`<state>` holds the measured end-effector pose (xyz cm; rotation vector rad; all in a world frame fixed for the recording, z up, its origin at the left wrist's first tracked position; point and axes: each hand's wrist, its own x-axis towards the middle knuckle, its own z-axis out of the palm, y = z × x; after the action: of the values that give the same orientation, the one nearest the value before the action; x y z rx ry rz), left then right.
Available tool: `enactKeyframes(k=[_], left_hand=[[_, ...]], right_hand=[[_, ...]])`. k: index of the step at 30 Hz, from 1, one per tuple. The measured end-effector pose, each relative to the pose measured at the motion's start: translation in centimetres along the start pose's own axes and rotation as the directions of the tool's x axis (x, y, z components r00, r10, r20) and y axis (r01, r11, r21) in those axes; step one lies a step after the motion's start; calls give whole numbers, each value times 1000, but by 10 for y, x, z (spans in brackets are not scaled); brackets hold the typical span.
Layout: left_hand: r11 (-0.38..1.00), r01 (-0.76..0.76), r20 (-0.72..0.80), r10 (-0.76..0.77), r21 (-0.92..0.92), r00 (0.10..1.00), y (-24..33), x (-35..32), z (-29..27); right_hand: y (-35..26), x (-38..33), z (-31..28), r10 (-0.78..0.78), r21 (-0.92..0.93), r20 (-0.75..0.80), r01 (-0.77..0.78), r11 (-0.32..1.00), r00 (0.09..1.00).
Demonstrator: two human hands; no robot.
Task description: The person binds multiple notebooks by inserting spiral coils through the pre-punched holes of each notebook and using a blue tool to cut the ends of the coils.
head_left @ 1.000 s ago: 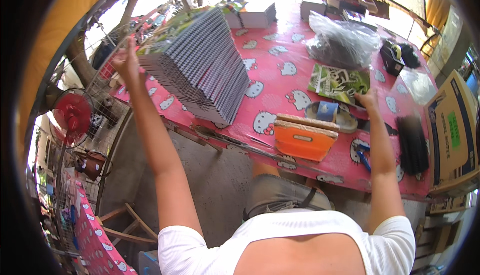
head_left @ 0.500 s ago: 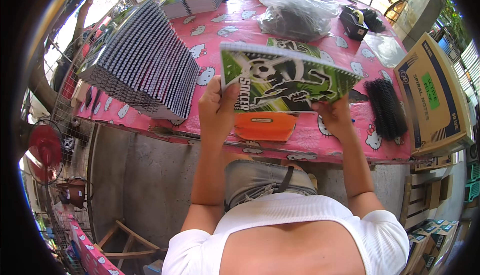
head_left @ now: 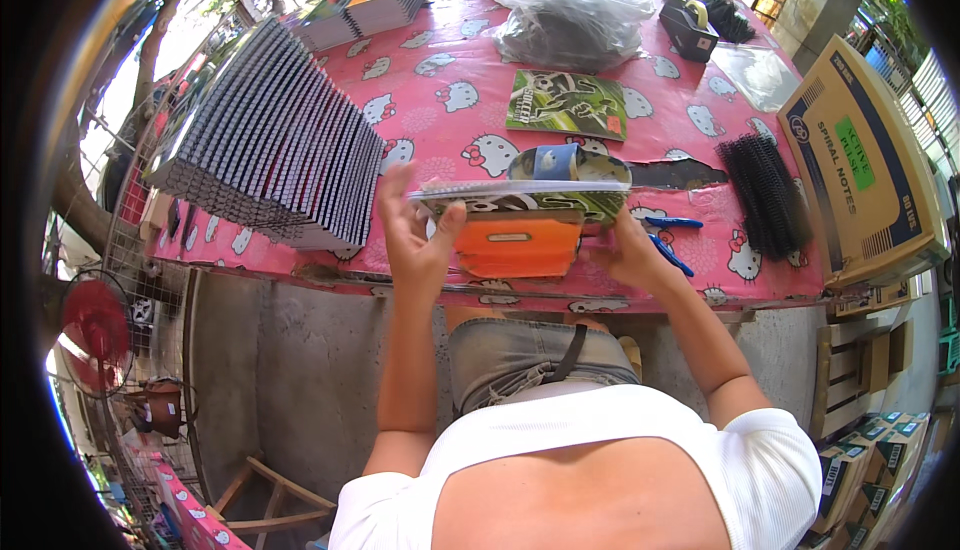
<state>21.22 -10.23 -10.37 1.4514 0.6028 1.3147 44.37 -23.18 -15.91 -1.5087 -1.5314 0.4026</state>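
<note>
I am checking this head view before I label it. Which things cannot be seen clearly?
- Cover of the notebook held by the left hand and right hand: seen edge-on.
- Contents of the grey plastic bag: hidden by crinkled film.
- Orange tray: its inside is covered by the notebook.
- Cardboard box: bent by the fisheye rim.

- The person wore a white ribbed top [head_left: 600,470] with short sleeves that ended just below the shoulders.
- Both forearms were uncovered below the sleeves, and no watch, ring or bracelet showed on either wrist.
- The left hand [head_left: 418,240] and the right hand [head_left: 632,255] were gloveless.
- Faded blue denim shorts [head_left: 520,355] covered the lap.
- A dark strap [head_left: 572,350] ran across the denim at the waist.
</note>
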Motion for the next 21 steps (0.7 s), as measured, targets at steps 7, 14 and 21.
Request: enactKeyframes(k=[7, 14, 21], left_hand=[[984, 152, -62, -147, 96, 987, -42, -24, 7], [831, -205, -1, 240, 517, 971, -15, 0, 1], [182, -576, 443, 472, 797, 762, 24, -8, 69]], right_hand=[[-27, -22, 35, -117, 185, -151, 144, 972, 982], [102, 19, -155, 73, -798, -520, -514, 314, 851], [110, 28, -175, 247, -739, -481, -541, 402, 841]])
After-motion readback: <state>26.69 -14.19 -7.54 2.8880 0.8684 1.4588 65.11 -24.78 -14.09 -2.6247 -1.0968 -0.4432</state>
